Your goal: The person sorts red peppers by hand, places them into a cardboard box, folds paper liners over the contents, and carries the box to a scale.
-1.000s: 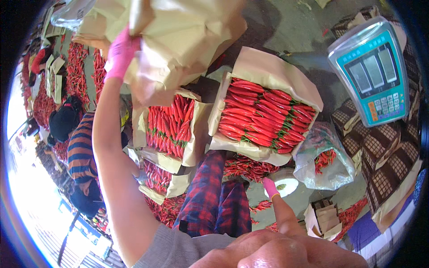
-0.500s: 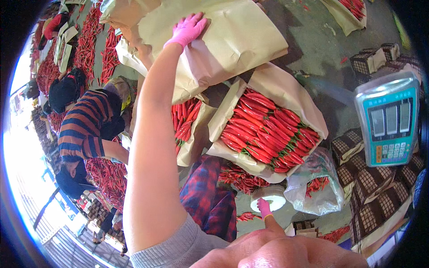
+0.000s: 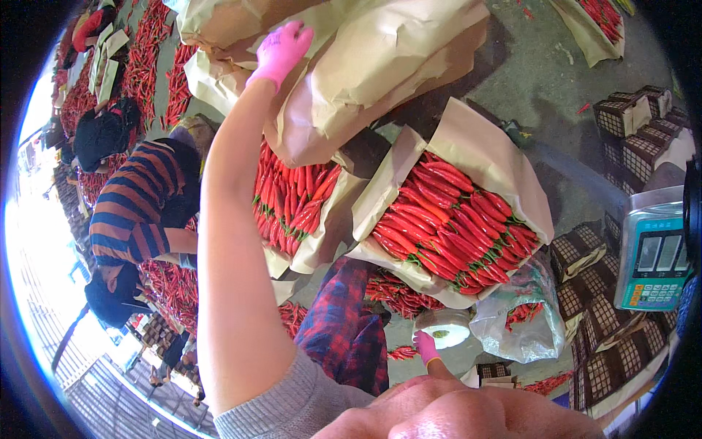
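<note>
My left hand [image 3: 284, 50], in a pink glove, reaches far forward onto a large brown paper sheet [image 3: 380, 73]. Its fingers are bent into the paper and closed on it; the fingertips are partly hidden. The paper rises in folds beside the hand. Below it stands a paper-lined box of red chilies [image 3: 296, 194], partly covered by my arm and the sheet. Right of that, another lined box is filled with neat rows of red chilies [image 3: 453, 223]. My right hand [image 3: 424, 347], also pink-gloved, hangs low beside a white roll [image 3: 447, 333], its fingers loosely extended and seemingly empty.
A teal digital scale display [image 3: 658, 256] stands at the right, above brown checkered cartons [image 3: 592, 285]. A clear plastic bag [image 3: 519, 325] holds some chilies. At the left, a person in a striped shirt [image 3: 135, 201] bends beside heaped chilies [image 3: 170, 289].
My left hand has gone from lying flat to bent fingers, shifting slightly left. The paper has bunched upward, uncovering more of the nearer chilies. The scale display sits lower and farther right in view.
</note>
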